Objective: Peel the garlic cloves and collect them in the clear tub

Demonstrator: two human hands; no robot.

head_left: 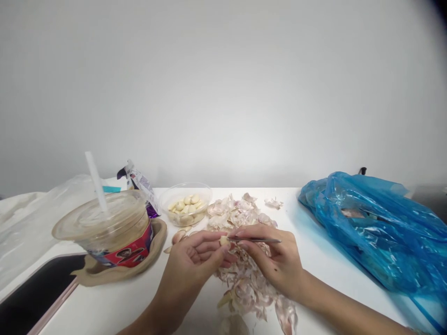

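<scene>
My left hand pinches a pale garlic clove between its thumb and fingers. In my right hand lies a thin metal tool, level, its tip touching the clove; whether it is a slim knife or tweezers I cannot make out. Beneath and behind both hands spreads a heap of papery garlic skins. Beyond my left hand, a clear plastic bowl holds several peeled cloves. A few unpeeled cloves lie between that bowl and my left hand.
At left, a large plastic cup with a straw stands in a cardboard holder. A dark-screened device lies in front of it, a purple and white wrapper behind. A blue plastic bag covers the right side.
</scene>
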